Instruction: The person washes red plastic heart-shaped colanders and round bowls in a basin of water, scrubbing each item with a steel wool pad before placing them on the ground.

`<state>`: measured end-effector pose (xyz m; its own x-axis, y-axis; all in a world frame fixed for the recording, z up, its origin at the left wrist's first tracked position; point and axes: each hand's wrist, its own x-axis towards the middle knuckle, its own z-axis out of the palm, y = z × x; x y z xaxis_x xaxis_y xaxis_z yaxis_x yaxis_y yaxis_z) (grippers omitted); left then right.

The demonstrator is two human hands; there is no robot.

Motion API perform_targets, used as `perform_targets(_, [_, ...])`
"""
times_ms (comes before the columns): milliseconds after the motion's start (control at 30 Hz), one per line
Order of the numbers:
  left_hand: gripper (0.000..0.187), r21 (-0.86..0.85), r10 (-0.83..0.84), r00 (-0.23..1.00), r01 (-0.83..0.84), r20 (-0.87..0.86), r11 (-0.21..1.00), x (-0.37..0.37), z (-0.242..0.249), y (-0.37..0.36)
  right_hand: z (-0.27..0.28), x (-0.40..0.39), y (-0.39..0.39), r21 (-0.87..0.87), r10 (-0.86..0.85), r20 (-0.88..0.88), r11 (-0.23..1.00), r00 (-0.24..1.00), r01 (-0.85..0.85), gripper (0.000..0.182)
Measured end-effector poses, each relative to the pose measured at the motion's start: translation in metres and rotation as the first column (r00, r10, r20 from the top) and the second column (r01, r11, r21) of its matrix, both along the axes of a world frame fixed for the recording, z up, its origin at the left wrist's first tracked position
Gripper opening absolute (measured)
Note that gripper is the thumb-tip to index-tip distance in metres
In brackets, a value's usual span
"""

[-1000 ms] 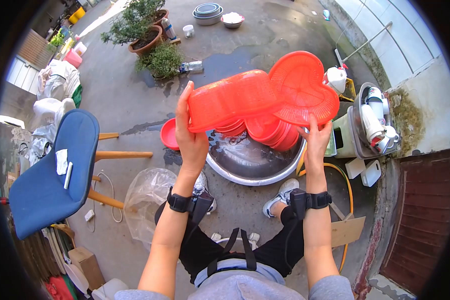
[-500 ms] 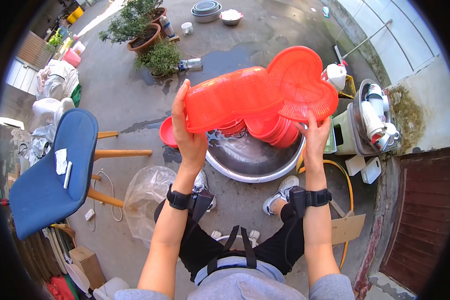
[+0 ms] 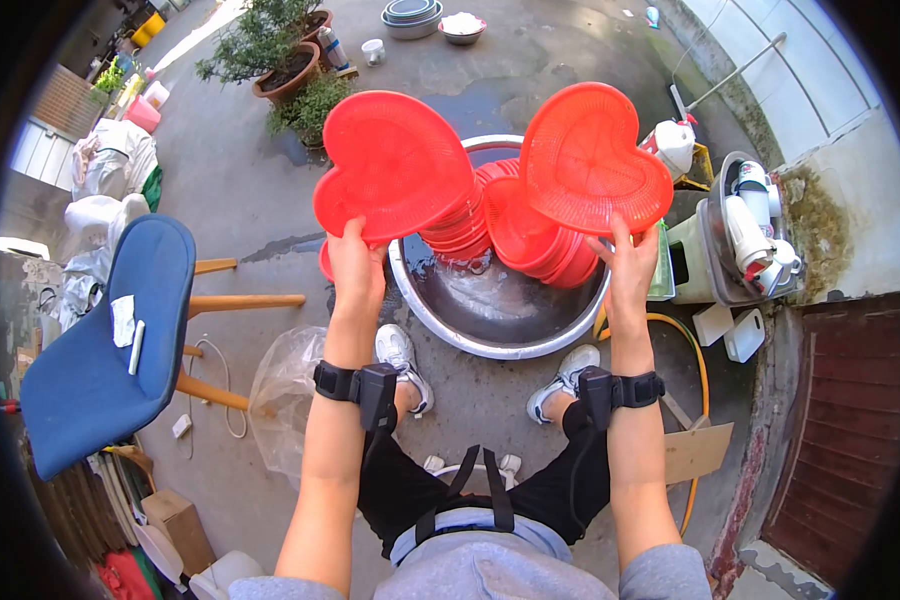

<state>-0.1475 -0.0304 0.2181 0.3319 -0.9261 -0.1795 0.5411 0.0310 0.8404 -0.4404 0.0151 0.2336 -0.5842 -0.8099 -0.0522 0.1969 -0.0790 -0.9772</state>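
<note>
- The left hand (image 3: 358, 272) held one heart-shaped basket (image 3: 395, 165) by its lower edge.
- The right hand (image 3: 630, 272) held another basket (image 3: 590, 155) likewise, well apart from the first.
- Below, stacked baskets (image 3: 560, 262) lay in the metal tub (image 3: 510, 351).

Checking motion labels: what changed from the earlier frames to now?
The left basket, in the left hand, moved left, away from the right basket, and turned its heart-shaped face to the camera. Neither hand visibly let go. The right hand still grips its basket; metal basin and chair stayed put.
</note>
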Motion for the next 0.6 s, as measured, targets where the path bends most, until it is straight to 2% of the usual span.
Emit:
perform_targets(33, [0.037,0.096,-0.034,0.995,0.043,-0.091,0.994,0.007,-0.006,-0.002,0.000,0.000,0.000,0.009,0.003,0.007,1.000,1.000,-0.003,0.026])
perform_targets(67, [0.037,0.096,-0.034,0.995,0.043,-0.089,0.994,0.012,-0.014,-0.005,0.000,0.000,-0.001,0.010,0.003,0.008,1.000,1.000,-0.003,0.026])
perform_targets(133, [0.032,0.170,-0.022,0.954,0.076,-0.299,0.982,0.021,-0.025,-0.010,0.001,0.003,-0.001,0.027,-0.001,-0.006,1.000,1.000,0.001,0.026])
perform_targets(233, [0.027,0.254,-0.054,0.921,0.162,-0.386,0.954,0.031,-0.029,-0.011,0.004,0.005,-0.001,0.020,0.010,-0.001,1.000,1.000,-0.010,0.026])
perform_targets(333, [0.022,0.323,-0.072,0.952,0.171,-0.296,0.931,0.029,-0.025,-0.008,0.002,0.004,0.000,0.021,0.053,0.009,0.998,0.999,-0.053,0.026])
perform_targets(467, [0.021,0.276,-0.138,0.955,0.211,-0.261,0.938,0.018,-0.031,-0.006,-0.008,0.006,0.000,0.076,0.081,0.000,0.994,0.997,-0.081,0.025])
perform_targets(500, [0.023,0.263,-0.164,0.968,0.211,-0.189,0.941,0.014,-0.032,-0.006,-0.007,0.007,0.002,0.079,0.074,-0.003,0.994,0.997,-0.073,0.025])
perform_targets(533, [0.025,0.248,-0.186,0.976,0.210,-0.115,0.946,0.011,-0.033,-0.006,-0.006,0.008,0.003,0.076,0.071,0.074,0.994,0.995,-0.077,0.025])
perform_targets(567, [0.025,0.249,-0.189,0.975,0.213,-0.117,0.945,0.007,-0.035,-0.005,-0.006,0.008,0.003,0.071,0.072,0.150,0.994,0.986,-0.083,0.025])
perform_targets(600, [0.027,0.293,-0.223,0.975,0.216,-0.009,0.931,-0.002,-0.030,-0.004,-0.007,0.007,0.004,0.076,0.063,0.168,0.994,0.984,-0.077,0.025])
